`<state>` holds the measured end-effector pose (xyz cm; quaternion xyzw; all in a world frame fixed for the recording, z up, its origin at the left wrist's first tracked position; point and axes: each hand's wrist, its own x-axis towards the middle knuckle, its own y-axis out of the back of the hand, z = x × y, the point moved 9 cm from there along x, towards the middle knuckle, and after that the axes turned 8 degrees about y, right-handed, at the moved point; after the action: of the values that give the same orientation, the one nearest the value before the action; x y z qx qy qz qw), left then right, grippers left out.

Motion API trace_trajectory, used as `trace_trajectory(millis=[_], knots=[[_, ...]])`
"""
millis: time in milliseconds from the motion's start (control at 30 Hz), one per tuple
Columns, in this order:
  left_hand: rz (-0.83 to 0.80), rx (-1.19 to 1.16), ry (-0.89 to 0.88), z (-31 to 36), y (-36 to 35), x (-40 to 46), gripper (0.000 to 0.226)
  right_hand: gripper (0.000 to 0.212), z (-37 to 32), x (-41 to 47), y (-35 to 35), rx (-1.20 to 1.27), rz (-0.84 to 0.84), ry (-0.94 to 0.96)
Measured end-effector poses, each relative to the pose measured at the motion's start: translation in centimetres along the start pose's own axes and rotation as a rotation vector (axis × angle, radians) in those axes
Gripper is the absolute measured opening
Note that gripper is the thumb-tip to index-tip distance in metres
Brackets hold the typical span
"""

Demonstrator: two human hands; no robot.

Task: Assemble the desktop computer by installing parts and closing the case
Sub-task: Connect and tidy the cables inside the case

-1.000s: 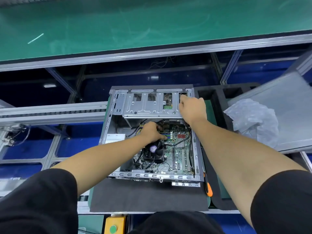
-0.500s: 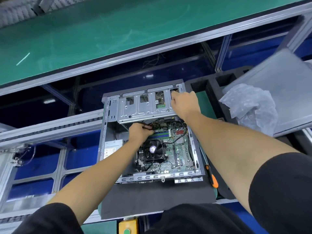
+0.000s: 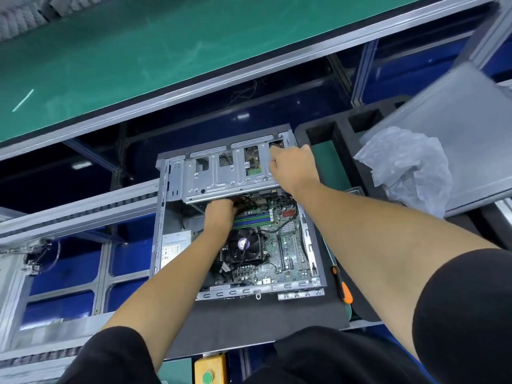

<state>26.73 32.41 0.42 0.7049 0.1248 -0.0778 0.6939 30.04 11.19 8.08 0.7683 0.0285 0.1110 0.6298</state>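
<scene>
An open grey computer case point(image 3: 166, 217) lies on a dark foam mat point(image 3: 249, 320), its green motherboard point(image 3: 291, 245) and black CPU fan point(image 3: 245, 246) exposed. A silver drive cage point(image 3: 216, 178) spans the far end of the case. My left hand point(image 3: 220, 214) reaches under the cage's near edge, fingers curled round black cables there; the fingertips are hidden. My right hand point(image 3: 293, 169) grips the cage's far right corner with curled fingers.
An orange-handled screwdriver point(image 3: 342, 286) lies right of the case. A black foam tray point(image 3: 340, 139) holds crumpled plastic wrap point(image 3: 407, 167) and a grey side panel point(image 3: 457, 128). A green conveyor belt point(image 3: 138, 51) runs behind. A yellow button box point(image 3: 209, 370) sits at the near edge.
My left hand moved from beside the CPU fan up to the cables under the drive cage. My right hand stayed on the cage's right corner. The view tilted.
</scene>
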Motion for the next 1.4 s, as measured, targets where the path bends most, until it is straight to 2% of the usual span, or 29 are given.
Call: trace_trajectory(millis=[100,233,433,500,700,867,1033,1267,1400], knots=[[0.000,-0.004,-0.039,0.3,-0.3,0.1,0.030,0.012,0.0,-0.1,0.0,0.019,-0.003,0.000],[-0.012,0.092,-0.068,0.6,-0.4,0.4,0.022,0.012,0.0,-0.1,0.1,0.039,-0.006,-0.001],[-0.119,-0.012,0.047,-0.1,-0.4,0.5,0.055,0.012,-0.1,-0.1,0.4,0.046,-0.017,0.006],[-0.137,0.005,0.063,-0.3,-0.2,0.4,0.057,0.011,-0.1,-0.1,0.4,0.041,-0.030,0.003],[-0.005,-0.097,0.020,-0.2,0.0,-0.3,0.049,0.010,-0.1,-0.2,0.4,0.023,-0.036,0.003],[-0.105,-0.149,-0.017,0.1,-0.6,0.0,0.034,0.010,-0.3,-0.2,0.5,0.031,-0.040,0.012],[-0.173,-0.047,-0.017,-0.4,-0.8,0.4,0.039,0.010,-0.3,-0.2,0.5,0.036,-0.037,0.011],[-0.111,-0.205,0.055,-0.4,-0.8,-0.2,0.043,0.009,-0.4,-0.2,0.6,0.041,-0.051,0.012],[-0.284,-0.486,0.056,0.0,-1.4,-0.3,0.017,0.011,-0.3,-0.2,0.5,0.047,-0.046,0.008]])
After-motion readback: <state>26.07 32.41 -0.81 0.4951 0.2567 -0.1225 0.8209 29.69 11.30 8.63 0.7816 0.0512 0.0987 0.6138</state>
